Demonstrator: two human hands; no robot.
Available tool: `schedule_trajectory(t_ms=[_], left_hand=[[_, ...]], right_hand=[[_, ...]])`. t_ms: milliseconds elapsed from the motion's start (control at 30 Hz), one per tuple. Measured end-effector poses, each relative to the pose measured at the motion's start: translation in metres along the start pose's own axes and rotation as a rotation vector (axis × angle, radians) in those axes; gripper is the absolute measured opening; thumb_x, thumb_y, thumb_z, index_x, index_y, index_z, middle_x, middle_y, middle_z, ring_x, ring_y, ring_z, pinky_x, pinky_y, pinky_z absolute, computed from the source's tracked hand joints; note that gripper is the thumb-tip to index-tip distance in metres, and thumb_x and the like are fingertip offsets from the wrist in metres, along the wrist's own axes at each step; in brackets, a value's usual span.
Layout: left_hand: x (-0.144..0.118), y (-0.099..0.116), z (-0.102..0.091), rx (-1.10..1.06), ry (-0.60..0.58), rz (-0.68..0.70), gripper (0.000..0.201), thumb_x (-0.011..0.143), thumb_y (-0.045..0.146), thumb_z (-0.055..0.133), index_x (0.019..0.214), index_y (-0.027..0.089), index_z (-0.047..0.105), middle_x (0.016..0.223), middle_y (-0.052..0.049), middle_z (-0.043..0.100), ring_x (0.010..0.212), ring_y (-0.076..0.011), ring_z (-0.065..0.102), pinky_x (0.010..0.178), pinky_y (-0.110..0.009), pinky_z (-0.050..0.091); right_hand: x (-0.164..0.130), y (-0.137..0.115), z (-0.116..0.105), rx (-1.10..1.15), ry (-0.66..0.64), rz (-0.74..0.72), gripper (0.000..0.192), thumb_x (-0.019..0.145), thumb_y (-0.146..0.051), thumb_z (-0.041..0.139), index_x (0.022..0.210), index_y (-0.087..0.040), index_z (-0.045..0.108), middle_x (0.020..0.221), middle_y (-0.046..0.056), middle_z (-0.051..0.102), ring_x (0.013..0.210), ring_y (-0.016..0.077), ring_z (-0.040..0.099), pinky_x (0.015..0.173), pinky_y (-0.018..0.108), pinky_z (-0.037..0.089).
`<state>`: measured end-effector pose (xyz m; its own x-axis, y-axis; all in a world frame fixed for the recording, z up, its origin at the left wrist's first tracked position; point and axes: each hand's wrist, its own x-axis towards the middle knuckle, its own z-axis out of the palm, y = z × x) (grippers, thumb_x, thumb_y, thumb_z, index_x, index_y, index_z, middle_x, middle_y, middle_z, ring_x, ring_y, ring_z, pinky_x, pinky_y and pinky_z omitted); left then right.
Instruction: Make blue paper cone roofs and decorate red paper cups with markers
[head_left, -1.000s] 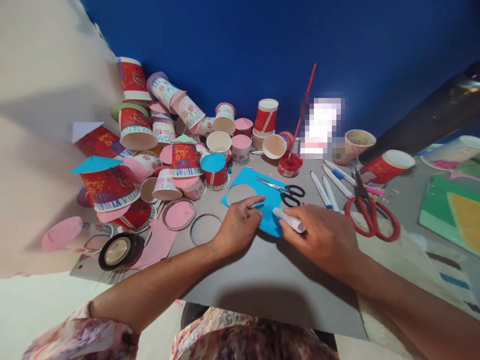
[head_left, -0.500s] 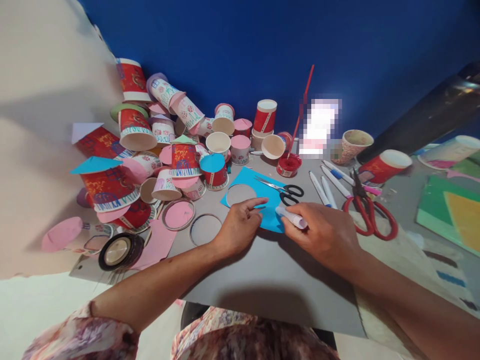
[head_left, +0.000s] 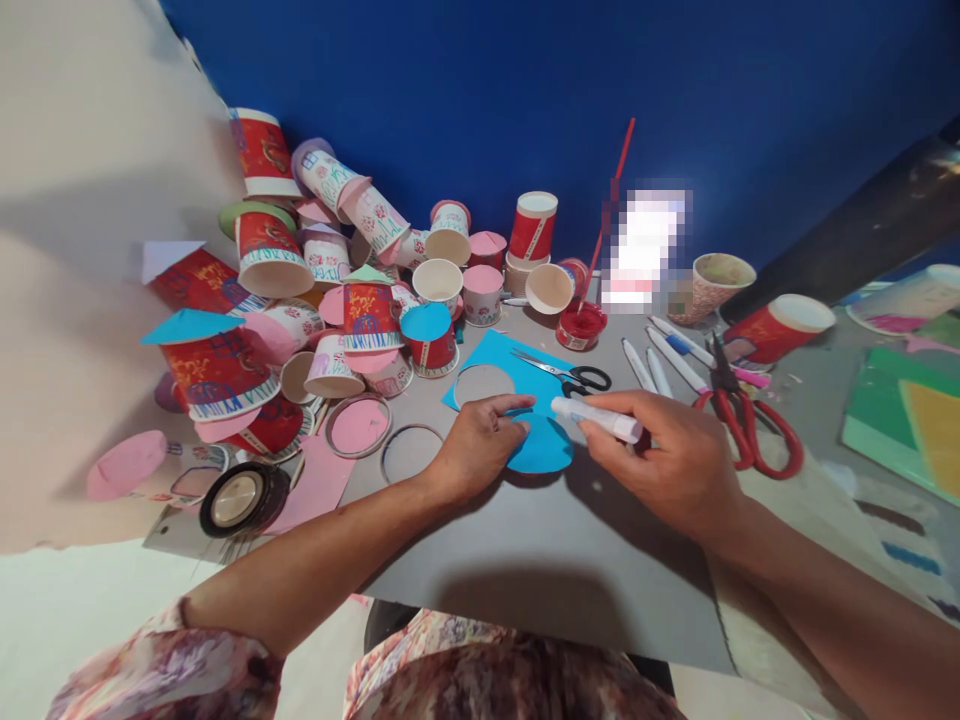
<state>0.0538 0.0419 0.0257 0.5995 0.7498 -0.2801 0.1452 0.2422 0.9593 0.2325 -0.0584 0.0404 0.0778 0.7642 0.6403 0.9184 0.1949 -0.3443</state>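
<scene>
1. A matt blue paper disc [head_left: 538,446] is pressed flat by the left hand [head_left: 476,448] at the centre of the frame.
2. A smooth white plastic glue stick [head_left: 598,417] is gripped in the right hand [head_left: 671,460].
3. A matt grey board [head_left: 547,560], seemingly card, is seen in the lower centre.
4. Printed paper cups [head_left: 360,300] are piled at upper left.
5. Shiny metal blades and glossy red plastic handles are shown by the scissors [head_left: 739,415] at right.
6. A glossy black tape roll [head_left: 241,497] is seen at lower left.
</scene>
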Motion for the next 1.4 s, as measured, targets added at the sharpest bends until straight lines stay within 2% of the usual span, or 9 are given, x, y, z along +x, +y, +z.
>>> schedule_trajectory(t_ms=[200, 367, 567, 700, 833, 1000, 1100, 1233, 1400], left_hand=[[0.0, 0.004, 0.001, 0.086, 0.071, 0.048, 0.045, 0.075, 0.024, 0.062, 0.114, 0.006, 0.074, 0.058, 0.005, 0.051, 0.05, -0.0074, 0.032, 0.051, -0.024, 0.025], [-0.002, 0.003, 0.004, 0.005, 0.02, 0.051, 0.048, 0.069, 0.023, 0.063, 0.114, 0.01, 0.074, 0.069, 0.002, 0.061, 0.056, -0.0092, 0.043, 0.055, -0.023, 0.033], [-0.002, 0.001, 0.001, 0.039, -0.008, 0.036, 0.048, 0.076, 0.025, 0.06, 0.119, 0.008, 0.071, 0.056, 0.007, 0.044, 0.05, -0.0079, 0.032, 0.05, -0.023, 0.024], [-0.005, -0.001, 0.002, 0.174, -0.011, 0.092, 0.048, 0.084, 0.026, 0.054, 0.124, 0.007, 0.07, 0.063, 0.004, 0.051, 0.053, -0.0086, 0.034, 0.05, -0.023, 0.026], [-0.006, -0.003, 0.003, 0.216, 0.008, 0.1, 0.048, 0.085, 0.024, 0.053, 0.127, 0.009, 0.069, 0.065, 0.003, 0.053, 0.054, -0.0092, 0.034, 0.05, -0.024, 0.026], [0.0, -0.001, -0.001, 0.048, 0.022, 0.058, 0.045, 0.076, 0.02, 0.059, 0.118, 0.01, 0.073, 0.06, 0.004, 0.051, 0.051, -0.0081, 0.032, 0.05, -0.023, 0.024], [0.004, 0.0, -0.001, -0.097, -0.002, -0.013, 0.04, 0.072, 0.022, 0.063, 0.108, 0.01, 0.075, 0.057, 0.005, 0.051, 0.05, -0.0082, 0.037, 0.052, -0.023, 0.028], [0.003, 0.001, 0.001, -0.207, -0.041, -0.034, 0.033, 0.07, 0.024, 0.067, 0.098, 0.012, 0.076, 0.07, -0.002, 0.067, 0.062, -0.0134, 0.056, 0.063, -0.026, 0.044], [-0.005, 0.008, -0.002, 0.06, -0.077, 0.076, 0.028, 0.072, 0.019, 0.06, 0.092, 0.016, 0.08, 0.078, -0.002, 0.072, 0.061, -0.0116, 0.054, 0.057, -0.024, 0.038]], right_hand=[[-0.003, -0.004, 0.001, -0.031, -0.096, -0.069, 0.017, 0.093, -0.032, 0.062, 0.09, -0.019, 0.072, 0.066, 0.001, 0.072, 0.053, 0.0151, 0.062, 0.052, 0.029, 0.04], [-0.006, -0.002, 0.007, -0.121, -0.126, -0.193, 0.015, 0.094, -0.027, 0.061, 0.09, -0.016, 0.071, 0.063, 0.001, 0.068, 0.054, 0.0169, 0.062, 0.054, 0.031, 0.038], [-0.003, -0.004, 0.007, -0.139, -0.132, -0.346, 0.013, 0.094, -0.019, 0.061, 0.101, -0.013, 0.071, 0.069, 0.002, 0.07, 0.062, 0.017, 0.064, 0.059, 0.03, 0.041], [-0.005, -0.005, 0.009, -0.252, -0.111, -0.329, 0.013, 0.093, -0.022, 0.062, 0.09, -0.015, 0.072, 0.062, 0.001, 0.066, 0.057, 0.0179, 0.063, 0.056, 0.031, 0.038], [-0.006, -0.004, 0.007, -0.261, -0.096, -0.203, 0.017, 0.09, -0.025, 0.061, 0.081, -0.016, 0.072, 0.06, 0.003, 0.067, 0.054, 0.0181, 0.063, 0.053, 0.03, 0.035], [0.005, -0.004, -0.01, 0.165, -0.109, 0.337, 0.015, 0.086, -0.033, 0.067, 0.089, -0.022, 0.076, 0.058, -0.002, 0.066, 0.046, 0.0123, 0.054, 0.047, 0.025, 0.038], [0.013, 0.004, -0.015, 0.255, -0.075, 0.534, 0.019, 0.084, -0.037, 0.068, 0.091, -0.023, 0.078, 0.055, -0.002, 0.065, 0.046, 0.0134, 0.053, 0.046, 0.026, 0.038], [0.015, 0.02, -0.01, 0.369, -0.143, 0.638, 0.028, 0.085, -0.042, 0.066, 0.102, -0.022, 0.078, 0.069, 0.002, 0.074, 0.054, 0.0164, 0.06, 0.051, 0.028, 0.046], [0.011, 0.027, -0.004, 0.362, -0.258, 0.644, 0.034, 0.085, -0.043, 0.066, 0.109, -0.021, 0.077, 0.066, 0.001, 0.071, 0.055, 0.0178, 0.062, 0.051, 0.028, 0.045]])
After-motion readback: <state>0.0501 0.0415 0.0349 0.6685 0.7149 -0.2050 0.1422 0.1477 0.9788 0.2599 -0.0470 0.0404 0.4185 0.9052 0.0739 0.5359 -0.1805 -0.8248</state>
